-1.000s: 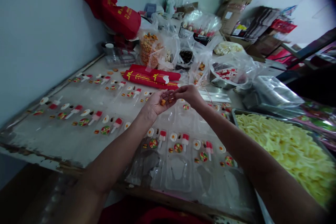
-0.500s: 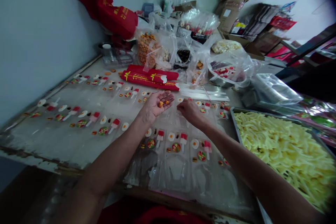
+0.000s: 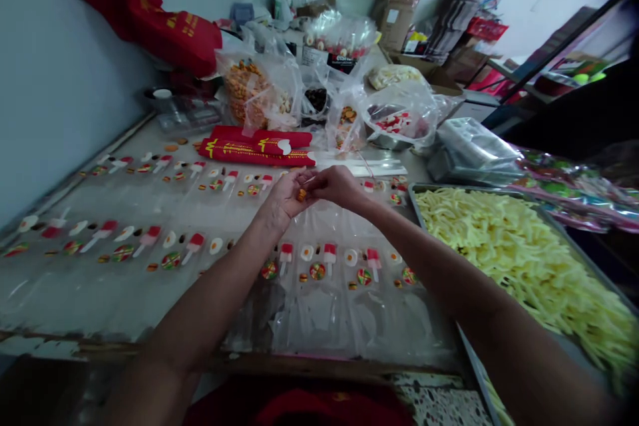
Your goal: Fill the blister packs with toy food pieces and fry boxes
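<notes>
My left hand (image 3: 282,200) is palm up over the table, with a small orange-brown piece (image 3: 301,195) showing in its cupped palm. Reaching in from the right, my right hand (image 3: 340,185) has its fingertips pinched together at the left palm; what they grip is hidden. Below and around both hands lie rows of clear plastic packs (image 3: 322,313). Each visible set holds a fried-egg shape (image 3: 351,256), a red-and-white popsicle shape (image 3: 373,258), a round pizza-like piece (image 3: 364,276) and a tiny burger-like piece (image 3: 353,285).
On the right stands a metal tray (image 3: 413,203) of pale yellow strips (image 3: 489,233). Behind the hands are folded red cloth (image 3: 259,146), a bag of orange pieces (image 3: 244,90), a bowl of red-and-white pieces (image 3: 394,123) and stacked clear boxes (image 3: 474,150).
My right hand has moved left from above the packs to the left palm, its fingers now touching there. Two orange pieces showed in the palm before; one shows now. The view has shifted right.
</notes>
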A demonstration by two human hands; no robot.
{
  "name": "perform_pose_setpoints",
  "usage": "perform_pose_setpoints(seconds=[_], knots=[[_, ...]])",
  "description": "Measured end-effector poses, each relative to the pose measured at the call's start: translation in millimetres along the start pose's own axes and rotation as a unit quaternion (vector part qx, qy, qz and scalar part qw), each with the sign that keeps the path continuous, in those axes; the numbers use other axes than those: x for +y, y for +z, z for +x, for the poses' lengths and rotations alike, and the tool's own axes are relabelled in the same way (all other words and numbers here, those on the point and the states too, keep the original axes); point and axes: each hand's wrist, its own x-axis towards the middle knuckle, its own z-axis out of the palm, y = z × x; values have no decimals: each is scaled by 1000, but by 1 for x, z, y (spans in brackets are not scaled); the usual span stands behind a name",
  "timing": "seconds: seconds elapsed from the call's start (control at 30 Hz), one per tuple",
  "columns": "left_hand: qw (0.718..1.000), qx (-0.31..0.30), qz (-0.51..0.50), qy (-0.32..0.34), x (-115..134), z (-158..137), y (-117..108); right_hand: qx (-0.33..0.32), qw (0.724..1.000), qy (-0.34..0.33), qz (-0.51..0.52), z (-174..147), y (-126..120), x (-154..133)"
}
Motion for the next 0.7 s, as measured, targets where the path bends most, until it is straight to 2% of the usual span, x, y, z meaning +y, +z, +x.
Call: perform_pose_setpoints(seconds=[0.07,0.13,0.2,0.27,0.4,0.5,0.6,0.7], knots=[[1000,-3,-13,-10,-6,7,15,-1,999,42,-1,-4,-14,8],[1000,3,-21,-23,-10,13,24,47,993,113,5,-12,-29,24],[999,4,-26,-32,-11,19,25,104,979,175,-7,-25,-41,43],[999,7,-40,-28,-7,23,20,131,970,202,-41,-40,-45,60],[998,15,-55,6,8,26,5,94,968,193,-127,-57,-33,74],[999,-7,-40,13,16,27,2,43,961,167,-214,-55,-24,73],[999,-22,-31,9,16,28,5,6,958,149,-247,-49,-25,75],[999,-28,-29,-2,10,31,10,20,953,204,-222,-42,-31,80]])
